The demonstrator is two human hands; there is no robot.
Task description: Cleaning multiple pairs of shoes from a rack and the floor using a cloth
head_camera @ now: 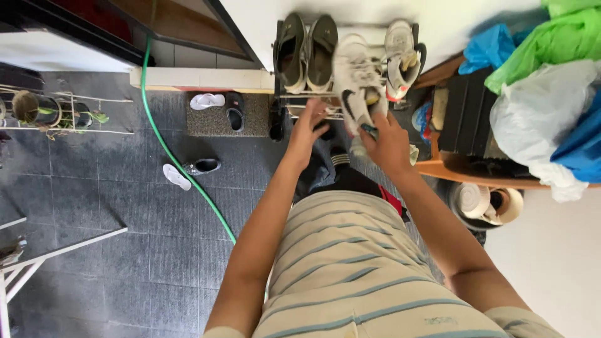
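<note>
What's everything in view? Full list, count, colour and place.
White sneaker: 1, white, held in right hand, blurred
Olive shoes: 2, olive, top of rack
White shoe: 1, white with yellow, rack right
Shoe rack: 1, dark metal, against wall
Hose: 1, green, across floor
Doormat: 1, grey, left of rack
Sandals: 4, white and black, on mat and floor
Plastic bags: several, green, blue, white, right
Plant stand: 1, white, far left
Left hand: open, at rack
Right hand: gripping sneaker
</note>
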